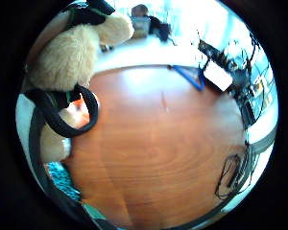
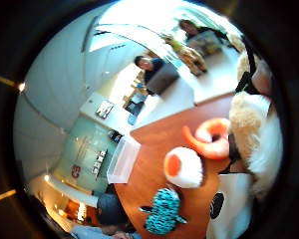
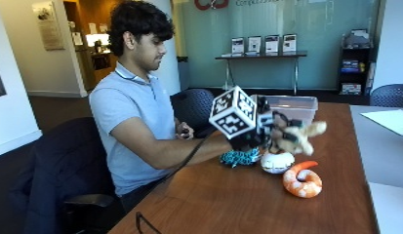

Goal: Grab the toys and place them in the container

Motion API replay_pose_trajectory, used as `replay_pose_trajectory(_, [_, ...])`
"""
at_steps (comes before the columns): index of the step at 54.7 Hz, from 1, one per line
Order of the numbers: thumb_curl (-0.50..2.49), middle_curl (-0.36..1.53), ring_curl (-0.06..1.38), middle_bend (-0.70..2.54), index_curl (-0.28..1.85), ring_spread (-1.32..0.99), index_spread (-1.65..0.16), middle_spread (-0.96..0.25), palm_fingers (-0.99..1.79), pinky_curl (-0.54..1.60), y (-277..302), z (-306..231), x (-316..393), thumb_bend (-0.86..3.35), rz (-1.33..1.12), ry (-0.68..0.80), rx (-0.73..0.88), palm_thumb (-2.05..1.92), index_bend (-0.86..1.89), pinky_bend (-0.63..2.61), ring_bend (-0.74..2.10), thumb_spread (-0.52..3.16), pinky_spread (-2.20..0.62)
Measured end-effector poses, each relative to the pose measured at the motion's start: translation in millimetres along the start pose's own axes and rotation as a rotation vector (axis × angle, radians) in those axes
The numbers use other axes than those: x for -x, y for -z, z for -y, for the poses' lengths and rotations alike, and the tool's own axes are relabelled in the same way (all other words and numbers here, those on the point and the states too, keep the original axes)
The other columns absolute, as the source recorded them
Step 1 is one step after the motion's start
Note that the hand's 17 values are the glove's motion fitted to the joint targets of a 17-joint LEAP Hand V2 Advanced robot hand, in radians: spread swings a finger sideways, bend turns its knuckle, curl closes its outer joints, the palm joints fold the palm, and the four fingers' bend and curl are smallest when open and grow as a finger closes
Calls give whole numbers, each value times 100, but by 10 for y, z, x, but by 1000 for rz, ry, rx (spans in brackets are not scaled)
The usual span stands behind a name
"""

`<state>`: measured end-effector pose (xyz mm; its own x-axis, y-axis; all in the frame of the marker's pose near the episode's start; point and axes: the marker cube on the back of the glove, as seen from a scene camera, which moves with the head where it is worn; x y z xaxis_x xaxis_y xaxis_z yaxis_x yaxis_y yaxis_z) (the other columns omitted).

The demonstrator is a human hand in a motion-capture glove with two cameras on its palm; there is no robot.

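A person sits at a long wooden table point(image 3: 253, 204) in an office. Their gloved right hand point(image 3: 256, 134) is raised above the tabletop with its fingers curled around a tan plush toy point(image 3: 304, 136), which is lifted clear of the wood. In the little-finger palm view the tan plush toy point(image 1: 69, 57) fills the space beside the hand's straps, so it lies close against the palm.

The clear plastic container point(image 3: 289, 106) stands toward the far end of the table, beyond the raised hand and on the side of the table nearer the person. From the held toy, the way to it runs along the table's length toward that far end (the thumb-side palm view shows the container point(image 2: 122, 159) near the table's edge, well apart from the toys).

Three toys are on the table below and just beside the hand: a teal patterned plush point(image 3: 238, 158), a white round plush with an orange patch point(image 3: 277, 162) touching or nearly touching it, and an orange shrimp-shaped plush point(image 3: 302, 181) curled into a ring, a little nearer the camera. All three lie between the camera and the container.

The bare left hand is mostly hidden behind the right forearm, so I cannot tell what it is doing.

Judging from this, the next move is to carry the tan toy over the container's open top and let go.
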<state>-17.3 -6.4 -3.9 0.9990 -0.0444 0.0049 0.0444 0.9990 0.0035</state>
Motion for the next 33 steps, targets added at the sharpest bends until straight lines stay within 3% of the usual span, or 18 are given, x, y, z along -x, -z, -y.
replay_pose_trajectory(12, [17,-2,7,3,31,3,-10,3,47,35,-108,231,1691,71,72,314,113,75,85,114,23,75,-30])
replay_pose_trajectory(22, [20,-1,9,8,36,4,-13,3,37,38,-467,153,3081,76,203,543,265,70,90,124,28,100,-32])
replay_pose_trajectory(33, [21,1,14,13,38,4,-14,3,44,37,-818,-68,4118,78,290,704,370,67,86,127,43,115,-34])
